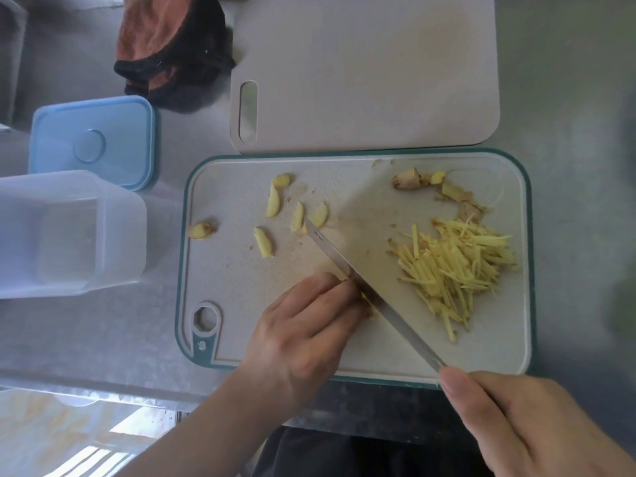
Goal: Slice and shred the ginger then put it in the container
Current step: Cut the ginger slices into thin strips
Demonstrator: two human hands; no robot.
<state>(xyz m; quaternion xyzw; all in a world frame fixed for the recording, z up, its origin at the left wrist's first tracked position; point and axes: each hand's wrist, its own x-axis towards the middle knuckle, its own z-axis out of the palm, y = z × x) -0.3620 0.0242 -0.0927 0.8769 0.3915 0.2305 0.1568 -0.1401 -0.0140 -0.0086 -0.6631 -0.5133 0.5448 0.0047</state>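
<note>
On the green-rimmed cutting board [234, 290] a pile of shredded ginger [457, 266] lies at the right. Several ginger slices [273, 206] are scattered at the upper left, and peel scraps [409, 179] sit at the top right. My right hand [526, 425] grips the handle of a knife [375, 297], whose blade runs diagonally across the board. My left hand [303, 339] has its fingers curled, pressing down a small bit of ginger against the blade; that ginger is mostly hidden under the fingertips. The clear plastic container [65, 235] stands open, left of the board.
A blue lid [93, 142] lies behind the container. A second, plain cutting board [364, 74] lies beyond the green-rimmed one. A dark orange cloth [168, 49] is bunched at the back. The counter's front edge runs just below the board.
</note>
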